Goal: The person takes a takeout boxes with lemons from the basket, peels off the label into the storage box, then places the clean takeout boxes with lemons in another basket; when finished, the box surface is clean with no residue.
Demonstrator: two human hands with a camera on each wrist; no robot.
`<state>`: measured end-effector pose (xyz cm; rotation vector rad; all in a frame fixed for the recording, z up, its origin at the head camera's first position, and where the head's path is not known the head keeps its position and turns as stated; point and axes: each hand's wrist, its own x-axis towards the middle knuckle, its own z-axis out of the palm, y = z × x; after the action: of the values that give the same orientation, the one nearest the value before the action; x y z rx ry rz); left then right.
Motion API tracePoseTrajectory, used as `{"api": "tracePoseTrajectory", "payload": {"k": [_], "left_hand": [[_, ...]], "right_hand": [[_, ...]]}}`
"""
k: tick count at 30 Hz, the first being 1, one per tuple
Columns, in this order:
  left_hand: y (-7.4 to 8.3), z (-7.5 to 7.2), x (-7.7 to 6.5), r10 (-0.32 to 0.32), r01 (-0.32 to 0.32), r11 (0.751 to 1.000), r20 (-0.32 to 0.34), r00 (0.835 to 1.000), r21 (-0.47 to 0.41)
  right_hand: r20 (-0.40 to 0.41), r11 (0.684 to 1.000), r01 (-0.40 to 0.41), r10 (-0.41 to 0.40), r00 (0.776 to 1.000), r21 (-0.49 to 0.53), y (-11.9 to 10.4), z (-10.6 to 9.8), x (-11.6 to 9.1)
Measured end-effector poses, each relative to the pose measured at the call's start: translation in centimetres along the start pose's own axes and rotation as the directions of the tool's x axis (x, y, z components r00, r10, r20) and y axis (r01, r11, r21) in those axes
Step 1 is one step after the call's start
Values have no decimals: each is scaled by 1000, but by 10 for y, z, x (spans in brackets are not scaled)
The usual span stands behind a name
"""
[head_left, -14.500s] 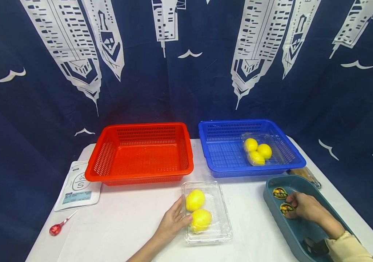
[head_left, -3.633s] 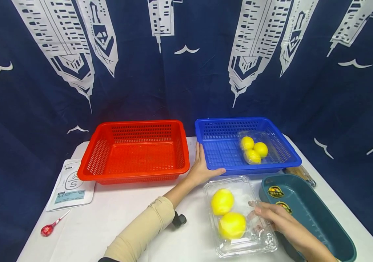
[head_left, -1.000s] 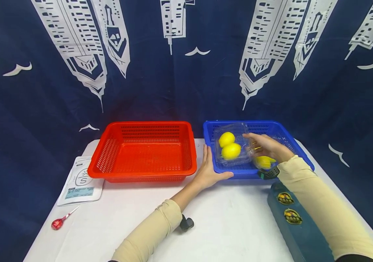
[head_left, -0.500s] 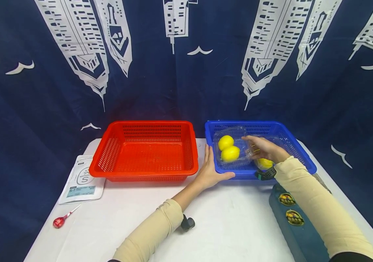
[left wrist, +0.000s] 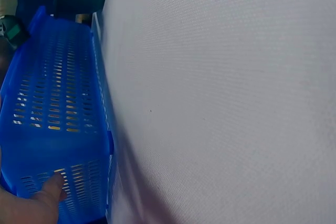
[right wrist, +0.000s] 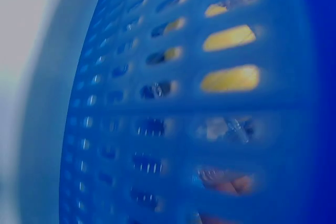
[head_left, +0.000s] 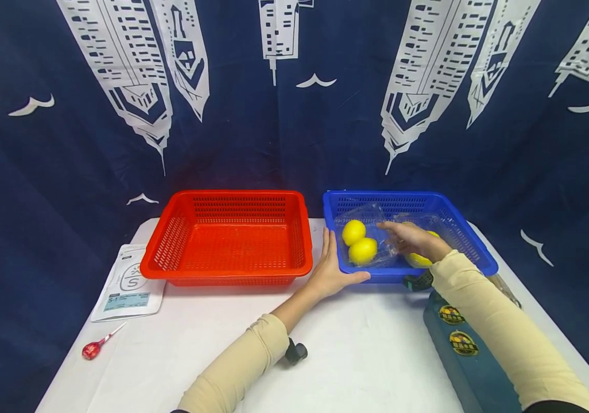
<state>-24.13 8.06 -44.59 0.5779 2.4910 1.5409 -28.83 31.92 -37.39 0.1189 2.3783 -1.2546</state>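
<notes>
A clear plastic clamshell box (head_left: 369, 215) with two lemons (head_left: 363, 251) inside sits in the left half of the blue basket (head_left: 361, 277). My right hand (head_left: 412, 238) reaches over the basket's front and grips the box by its right edge. Partly under that hand lies a second clear box (head_left: 436, 222) with lemons, some of them hidden. My left hand (head_left: 332, 276) rests against the basket's near left corner, fingers straight along the left side and thumb along the front. In the right wrist view the basket wall (right wrist: 184, 109) covers most of the work, with yellow showing through its slots.
A red basket (head_left: 224, 275) stands just left of the blue one. A white pouch (head_left: 131, 287) and a red lollipop (head_left: 93, 349) lie at the left. A dark teal tray (head_left: 465, 367) is at the right, partly under my right forearm.
My right hand has carried the box of two lemons from the front of the table into the blue basket, then lowered and drawn it slightly nearer. The left hand keeps its place.
</notes>
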Motion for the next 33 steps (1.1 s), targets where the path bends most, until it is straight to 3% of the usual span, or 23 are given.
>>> {"api": "tracePoseTrajectory", "payload": {"k": [15,26,33], "left_hand": [[0,2,1,1,-1,1000,-4,1000,0],[-1,1,0,-1,1,1000,-8,1000,-2],[0,0,-1,-1,1,1000,-11,1000,-8]], "right_hand": [[31,1000,5,-5,999,-16,-1,-3,-4],[-32,992,23,-19,999,120,4,6,0],[68,997,-9,3,998,80,6,6,0]]}}
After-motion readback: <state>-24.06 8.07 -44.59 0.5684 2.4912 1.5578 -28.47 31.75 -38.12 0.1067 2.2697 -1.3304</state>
